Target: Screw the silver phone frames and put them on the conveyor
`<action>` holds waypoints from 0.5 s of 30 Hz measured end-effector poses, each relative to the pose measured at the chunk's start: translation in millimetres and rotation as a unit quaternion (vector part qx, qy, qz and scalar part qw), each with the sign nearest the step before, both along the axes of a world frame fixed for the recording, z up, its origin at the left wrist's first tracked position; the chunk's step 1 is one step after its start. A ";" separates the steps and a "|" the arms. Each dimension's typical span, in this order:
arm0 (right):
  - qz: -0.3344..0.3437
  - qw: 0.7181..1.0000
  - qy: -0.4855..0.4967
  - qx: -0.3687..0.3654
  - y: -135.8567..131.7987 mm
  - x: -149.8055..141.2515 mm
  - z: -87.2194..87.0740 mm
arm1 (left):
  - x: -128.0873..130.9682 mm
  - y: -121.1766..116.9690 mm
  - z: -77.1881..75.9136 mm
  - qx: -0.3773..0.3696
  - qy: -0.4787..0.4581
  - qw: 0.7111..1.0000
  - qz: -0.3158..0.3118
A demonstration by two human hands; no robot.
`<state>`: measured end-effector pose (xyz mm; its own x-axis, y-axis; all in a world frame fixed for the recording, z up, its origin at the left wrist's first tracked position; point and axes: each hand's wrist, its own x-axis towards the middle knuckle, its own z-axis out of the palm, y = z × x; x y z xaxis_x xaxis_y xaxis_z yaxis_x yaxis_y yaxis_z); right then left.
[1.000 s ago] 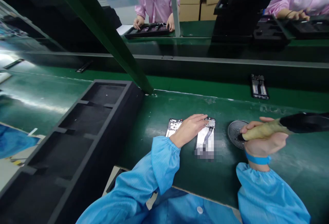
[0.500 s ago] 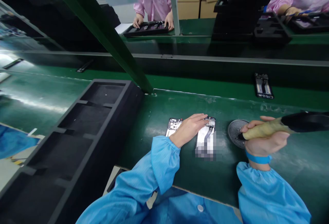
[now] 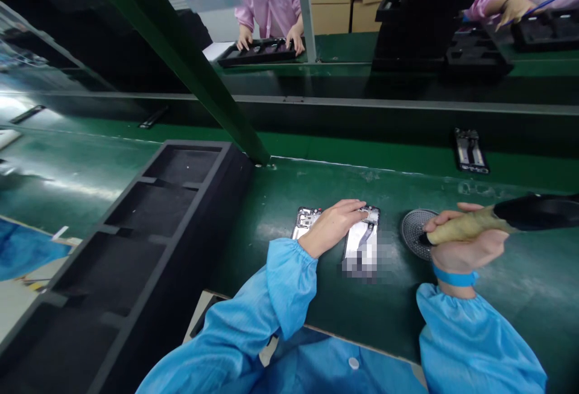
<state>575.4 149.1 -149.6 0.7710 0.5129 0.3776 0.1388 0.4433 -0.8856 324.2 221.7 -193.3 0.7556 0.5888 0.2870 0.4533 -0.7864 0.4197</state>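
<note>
My left hand point(image 3: 332, 227) lies flat on an opened phone frame point(image 3: 362, 243) on the green bench, fingers stretched over its top end. A second phone frame point(image 3: 306, 220) shows partly under my wrist. My right hand point(image 3: 464, 243) grips an electric screwdriver point(image 3: 497, 220) with a tan grip and black body, held nearly level. Its tip rests on a round grey screw dish point(image 3: 412, 232) just right of the phone.
A long black foam tray point(image 3: 149, 225) with empty compartments stands at my left. Another phone frame point(image 3: 471, 150) lies on the conveyor belt at the back right. Across the line, people in pink coats handle black trays point(image 3: 257, 51); stacked trays point(image 3: 429, 14) stand there.
The phone frame on the conveyor has drifted to the right. A hand of the person at the far right has lifted. My own hands have stayed where they were.
</note>
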 end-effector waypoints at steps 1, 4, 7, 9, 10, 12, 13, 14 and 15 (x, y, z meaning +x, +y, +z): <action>0.000 1.000 0.001 0.002 0.2 0.1 -0.2 | 0.2 0.0 -0.4 0.002 0.000 1.000 0.000; 0.000 1.000 0.000 0.006 0.5 -0.7 0.5 | 0.7 -1.2 1.1 0.006 -0.001 1.000 0.003; -0.004 1.000 -0.007 0.001 0.6 -2.0 2.5 | 0.6 -4.0 5.7 0.018 0.010 1.000 0.014; -0.004 1.000 -0.011 -0.003 0.6 -2.6 3.3 | 0.3 -5.9 9.1 0.031 0.025 0.999 0.019; -0.004 1.000 -0.013 -0.003 0.7 -2.5 3.3 | 0.2 -6.6 10.5 0.038 0.031 0.999 0.019; -0.003 1.000 -0.016 0.000 1.1 -2.0 2.3 | 0.2 -7.5 12.0 0.051 0.036 0.998 0.020; -0.003 1.000 -0.017 0.002 1.3 -1.6 1.6 | 0.4 -7.8 12.3 0.055 0.035 0.998 0.022; -0.004 1.000 -0.017 0.003 1.6 -1.2 0.8 | 0.7 -8.4 12.2 0.057 0.033 0.998 0.024; -0.006 1.000 -0.016 0.004 1.8 -0.9 0.1 | 1.0 -9.2 12.1 0.059 0.031 0.997 0.025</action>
